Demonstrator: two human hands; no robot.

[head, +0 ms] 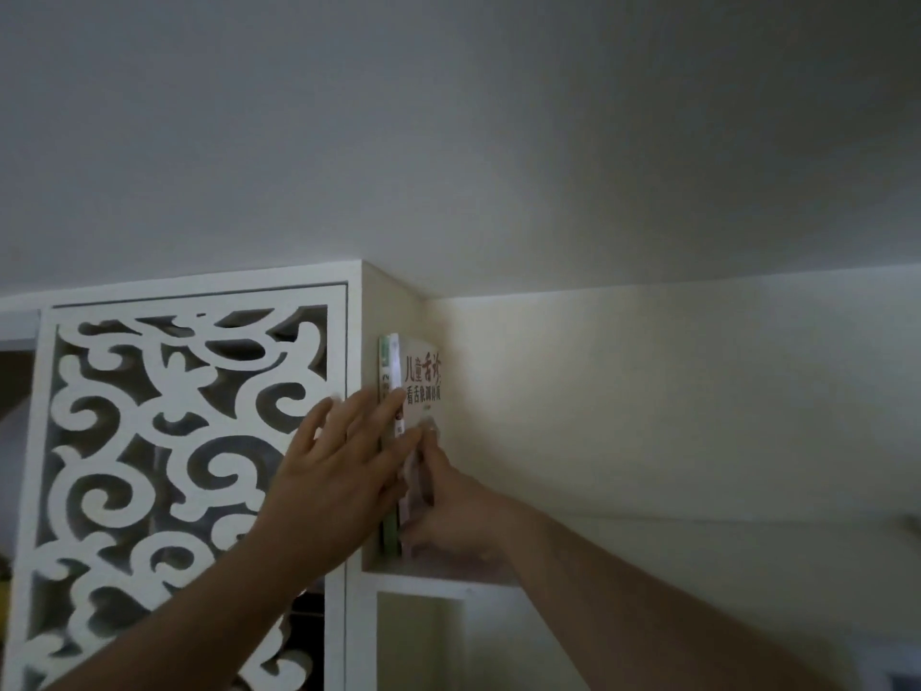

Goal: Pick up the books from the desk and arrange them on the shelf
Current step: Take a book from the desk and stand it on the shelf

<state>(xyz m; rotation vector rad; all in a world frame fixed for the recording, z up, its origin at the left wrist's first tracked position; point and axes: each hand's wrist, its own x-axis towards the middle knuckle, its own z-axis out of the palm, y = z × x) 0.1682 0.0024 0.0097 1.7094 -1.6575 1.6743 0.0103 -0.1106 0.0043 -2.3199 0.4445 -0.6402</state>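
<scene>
Two books upright, spines outward, shelf

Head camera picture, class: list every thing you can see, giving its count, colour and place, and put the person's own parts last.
Books: at least two, one with a pale cover and dark lettering, one green-edged; upright in the top shelf compartment.
Shelf unit: one, white; centre, reaching the ceiling.
Carved panel: one, white scrollwork; left of the compartment.
Ceiling: white-grey; upper half.
Wall: cream; right.
Left hand: one; fingers straight, against the book spines.
Right hand: one; holding the pale book low down.
</scene>
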